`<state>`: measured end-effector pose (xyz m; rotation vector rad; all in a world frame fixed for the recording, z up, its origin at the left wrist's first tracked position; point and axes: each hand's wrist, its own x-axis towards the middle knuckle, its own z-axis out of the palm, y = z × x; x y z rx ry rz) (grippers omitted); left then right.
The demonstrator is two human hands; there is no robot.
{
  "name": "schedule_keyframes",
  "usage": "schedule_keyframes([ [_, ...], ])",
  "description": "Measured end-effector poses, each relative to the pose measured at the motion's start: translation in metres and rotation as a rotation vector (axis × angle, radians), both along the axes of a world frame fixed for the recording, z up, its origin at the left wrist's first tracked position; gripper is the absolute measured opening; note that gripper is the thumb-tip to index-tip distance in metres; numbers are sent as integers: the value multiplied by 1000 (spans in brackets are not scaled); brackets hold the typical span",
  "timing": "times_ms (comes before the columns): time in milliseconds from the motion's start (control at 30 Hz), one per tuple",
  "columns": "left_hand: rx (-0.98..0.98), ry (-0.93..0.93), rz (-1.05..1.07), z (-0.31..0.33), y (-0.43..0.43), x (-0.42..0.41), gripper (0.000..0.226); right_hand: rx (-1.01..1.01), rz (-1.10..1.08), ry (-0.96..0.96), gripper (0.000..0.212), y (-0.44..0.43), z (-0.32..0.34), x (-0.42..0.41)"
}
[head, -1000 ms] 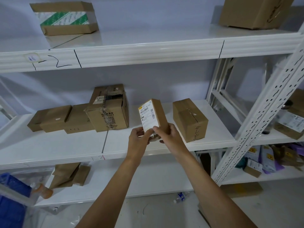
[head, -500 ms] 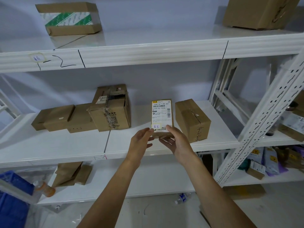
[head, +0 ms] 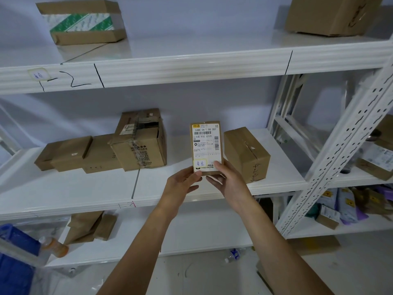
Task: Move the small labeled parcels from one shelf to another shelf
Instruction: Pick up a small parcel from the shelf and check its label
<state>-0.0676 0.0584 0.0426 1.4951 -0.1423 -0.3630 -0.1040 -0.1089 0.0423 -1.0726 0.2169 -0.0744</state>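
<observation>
A small brown parcel (head: 205,145) with a white shipping label facing me is held upright over the middle shelf (head: 85,201). My left hand (head: 180,186) grips its lower left corner and my right hand (head: 229,184) grips its lower right corner. Just right of it a plain brown box (head: 246,154) with handwriting on its end lies on the same shelf. To the left sit a torn taped carton (head: 140,141) and two flat brown boxes (head: 70,152).
The top shelf (head: 191,67) carries a green-striped taped box (head: 80,22) at left and a large carton (head: 331,13) at right. A white perforated upright (head: 344,150) slants at right, with labeled parcels (head: 376,158) beyond. Paper bags (head: 89,226) lie on the bottom shelf beside a blue crate (head: 14,262).
The parcel has been turned so its label faces me squarely instead of at an angle, and it has shifted slightly right toward the plain box. Both hands stayed on its lower end.
</observation>
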Motion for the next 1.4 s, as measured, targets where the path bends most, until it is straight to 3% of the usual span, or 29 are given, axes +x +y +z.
schedule_keyframes([
  [167, -33, 23, 5, 0, 4, 2, 39, -117, -19, 11, 29, 0, 2, 0],
  [733, -85, 65, 34, 3, 14, -1, 40, -100, -31, 28, 42, 7, 0, -3],
  [933, -108, 42, 16, 13, 22, -6, 36, -120, -47, -21, 42, 10, 12, -16],
  [1200, -204, -36, -19, 40, 28, -25, 52, -97, -63, -140, 58, 16, 42, -45],
  [1400, -237, -116, -52, 55, 29, -35, 57, -68, -80, -214, 53, 16, 54, -59],
])
